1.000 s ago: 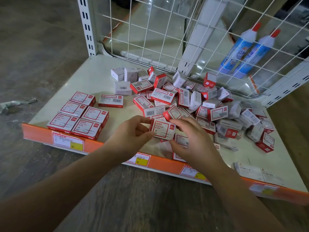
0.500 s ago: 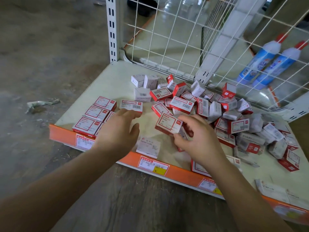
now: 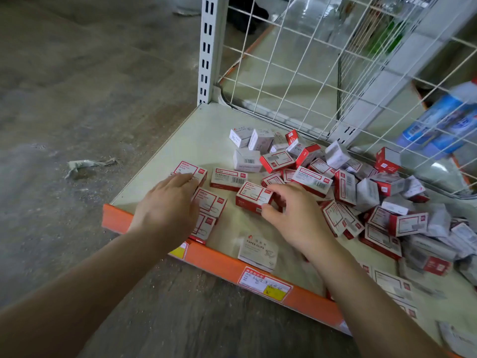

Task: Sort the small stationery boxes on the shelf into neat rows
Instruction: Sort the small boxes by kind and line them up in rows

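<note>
Small stationery boxes (image 3: 312, 180), of red-and-white and plain white card, lie on a pale, smooth shelf (image 3: 206, 135) with an orange front lip (image 3: 222, 264). Most sit in a loose, tumbled heap on the right half, too many and too overlapped to count. At the left front corner a neat block of flat red-bordered boxes (image 3: 209, 202) is laid face up; four show, the rest hidden under the left hand.

The shelf is backed by a white wire grid (image 3: 304, 60) and a slotted white metal upright (image 3: 207, 47) at the back left corner. Through the grid at far right, two blurred blue bottles (image 3: 438, 125) lean. Around the shelf is grey, mottled floor (image 3: 77, 86) with one crumpled scrap (image 3: 85, 165) lying on it. Two yellow-and-white price labels (image 3: 265, 284) are stuck to the orange lip.

The left hand (image 3: 167, 205) lies palm down on the neat block, fingers nearly straight, fingertips touching the rear box. The right hand (image 3: 296, 215) pinches one red-and-white box (image 3: 254, 197) between thumb and curled fingers, just right of the neat block, at the heap's left edge. One barcode-side box (image 3: 228, 178) lies alone behind it. One white box printed "PAPER CLIPS" (image 3: 258, 250) rests by the lip, under the right wrist.
</note>
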A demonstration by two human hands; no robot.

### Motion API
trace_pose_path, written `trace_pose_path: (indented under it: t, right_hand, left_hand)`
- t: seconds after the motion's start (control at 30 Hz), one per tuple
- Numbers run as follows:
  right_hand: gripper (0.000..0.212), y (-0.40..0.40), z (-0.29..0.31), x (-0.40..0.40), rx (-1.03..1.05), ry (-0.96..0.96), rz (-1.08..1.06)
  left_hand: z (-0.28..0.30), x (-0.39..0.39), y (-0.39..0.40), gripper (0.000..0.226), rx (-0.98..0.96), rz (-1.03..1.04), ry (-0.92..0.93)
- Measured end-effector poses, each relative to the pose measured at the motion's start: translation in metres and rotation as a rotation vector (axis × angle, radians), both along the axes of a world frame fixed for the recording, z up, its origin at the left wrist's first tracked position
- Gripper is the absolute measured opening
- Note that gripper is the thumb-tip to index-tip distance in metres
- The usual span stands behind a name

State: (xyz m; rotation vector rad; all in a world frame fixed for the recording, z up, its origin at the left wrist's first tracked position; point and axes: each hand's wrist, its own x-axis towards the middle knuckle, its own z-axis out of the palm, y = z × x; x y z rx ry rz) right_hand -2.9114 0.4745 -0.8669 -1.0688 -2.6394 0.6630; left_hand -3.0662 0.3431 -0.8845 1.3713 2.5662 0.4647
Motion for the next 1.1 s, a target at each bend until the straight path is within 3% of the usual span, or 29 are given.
trace_pose_path:
  t: [0.83,1.1]
  right_hand:
    - [0.038,0.007,-0.018,-0.052,-0.082,0.004,0.068]
    - [0.029,0.006,-0.016,-0.063,-0.230,0.061,0.113]
  left_hand:
    - [-0.002,-0.016,0.007,0.031,0.054,0.004,-0.044]
    - [-0.004,-0.017,0.008,0.031,0.064,0.022,-0.049]
